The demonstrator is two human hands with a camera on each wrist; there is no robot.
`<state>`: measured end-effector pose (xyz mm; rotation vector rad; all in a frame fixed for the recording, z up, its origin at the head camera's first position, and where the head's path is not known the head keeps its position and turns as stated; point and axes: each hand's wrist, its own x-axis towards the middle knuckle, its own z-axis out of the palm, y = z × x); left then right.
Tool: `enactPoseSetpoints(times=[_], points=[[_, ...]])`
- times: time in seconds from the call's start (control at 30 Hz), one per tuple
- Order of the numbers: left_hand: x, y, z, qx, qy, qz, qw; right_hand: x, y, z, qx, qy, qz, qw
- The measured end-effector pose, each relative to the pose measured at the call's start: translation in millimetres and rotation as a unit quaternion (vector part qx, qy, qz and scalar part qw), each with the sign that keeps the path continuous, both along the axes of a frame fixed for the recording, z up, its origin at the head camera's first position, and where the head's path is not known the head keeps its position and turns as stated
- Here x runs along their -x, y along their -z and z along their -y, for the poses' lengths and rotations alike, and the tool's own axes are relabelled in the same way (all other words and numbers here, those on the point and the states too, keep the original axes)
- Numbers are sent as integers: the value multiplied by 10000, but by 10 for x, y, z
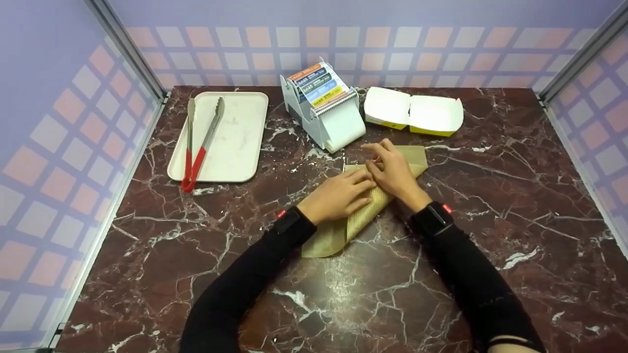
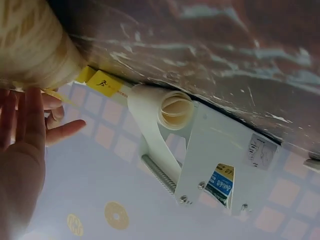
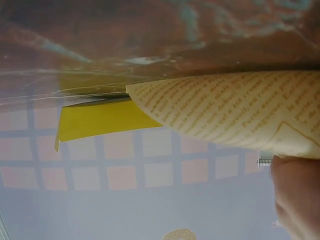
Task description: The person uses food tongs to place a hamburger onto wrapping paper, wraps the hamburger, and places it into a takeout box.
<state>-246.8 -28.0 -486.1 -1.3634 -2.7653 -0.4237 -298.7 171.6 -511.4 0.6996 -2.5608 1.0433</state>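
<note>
A printed tan sheet of wrapping paper [image 1: 368,208] lies slantwise on the table, rolled into a bundle with flat ends sticking out. What is inside it is hidden. My left hand [image 1: 336,196] rests across the top of the roll with its fingers laid over it. At the far part of the roll, my right hand [image 1: 392,171] bends its fingers and thumb at the paper's edge, seeming to pinch it, while one finger points left. The left wrist view shows the rounded wrap [image 2: 37,45] against the fingers [image 2: 35,117]; lines of print cover the wrap [image 3: 235,110] in the right wrist view.
Behind the hands stands a label dispenser [image 1: 321,108] with a white strip hanging down. An opened white-and-yellow box [image 1: 436,125] sits to its right. Red-handled tongs [image 1: 198,159] lie on a white tray [image 1: 240,147] at the left. Walls enclose the marbled table [image 1: 490,196].
</note>
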Motion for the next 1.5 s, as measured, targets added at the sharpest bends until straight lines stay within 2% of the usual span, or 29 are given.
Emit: enactPoseSetpoints(times=[0.13,0.27,0.37,0.53,0.63,0.8,0.93,1.0,1.2,1.37,1.5], points=[[12,65,-56,-44,-123,-103,9999,5,4,-5,3,0,148,9999],[11,100,-97,20,-187,92,9998,0,18,-18,43,104,249,9996],[3,87,-100,113,-254,185,9994,2,19,-20,21,109,367,9993],[-8,57,-93,332,-350,57,9988,36,17,-50,-196,-89,850,9961],[-23,59,-113,525,-358,-3,9980,78,34,-121,-604,-387,1164,9906],[-45,74,-186,858,-333,-177,9956,139,74,-336,-1127,-1119,1649,9734],[-48,91,-216,935,-378,-283,9945,207,167,-529,-1378,-1180,1903,9648],[-50,95,-217,924,-406,-251,9946,245,221,-613,-1663,-1044,1860,9627],[-64,92,-234,875,-430,82,9952,337,348,-800,-2723,-396,1253,9532],[-62,84,-223,905,-506,302,9942,370,354,-838,-2826,-306,1100,9524],[-61,84,-213,893,-520,308,9942,398,369,-863,-2863,-192,1122,9513]])
